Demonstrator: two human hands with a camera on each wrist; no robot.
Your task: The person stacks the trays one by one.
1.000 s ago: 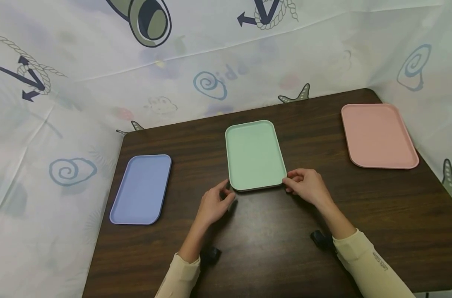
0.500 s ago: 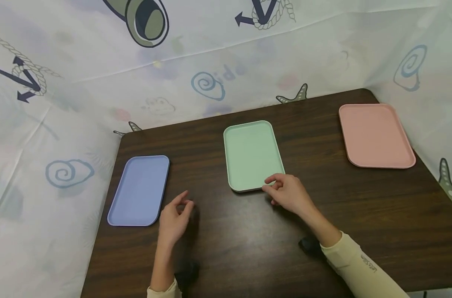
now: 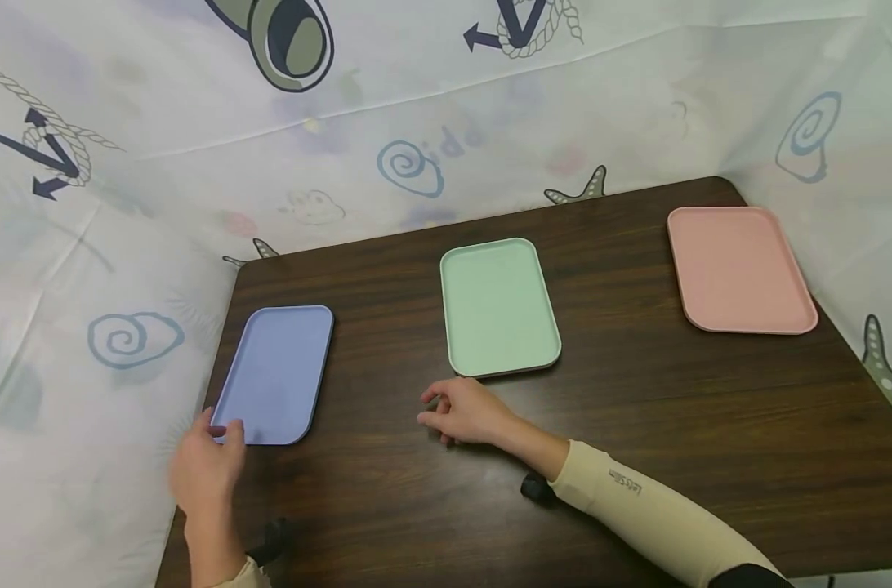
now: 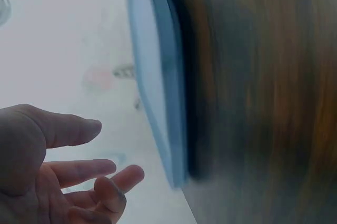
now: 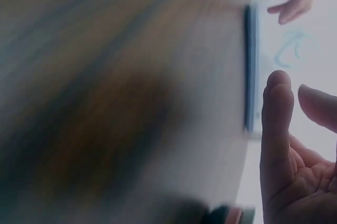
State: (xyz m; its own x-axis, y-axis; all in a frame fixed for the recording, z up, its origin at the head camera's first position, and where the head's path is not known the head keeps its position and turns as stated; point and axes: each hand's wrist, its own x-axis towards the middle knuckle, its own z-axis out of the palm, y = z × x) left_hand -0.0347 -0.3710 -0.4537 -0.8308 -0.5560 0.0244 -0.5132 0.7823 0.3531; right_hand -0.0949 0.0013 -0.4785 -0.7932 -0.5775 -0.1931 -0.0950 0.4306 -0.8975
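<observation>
A blue tray (image 3: 278, 371) lies on the left of the dark wooden table (image 3: 387, 490). My left hand (image 3: 209, 465) hovers at its near left corner, thumb and fingers apart and overlapping the rim in the head view. In the left wrist view, a gap shows between this hand (image 4: 68, 171) and the tray (image 4: 163, 87). My right hand (image 3: 464, 412) is over the table just in front of the green tray (image 3: 501, 306), its fingers loosely bent around nothing. The right wrist view shows the blue tray (image 5: 251, 71) edge-on beyond the right hand (image 5: 295, 171).
Toward the back right corner of the table lies a pink tray (image 3: 742, 269). A white printed cloth (image 3: 328, 180) hangs behind the table and along both sides. Each wrist carries a small black camera, such as the right one (image 3: 537, 488).
Both hands have left the green tray's near corners and moved left, the left hand reaching the blue tray's near left corner. The trays have stayed in place.
</observation>
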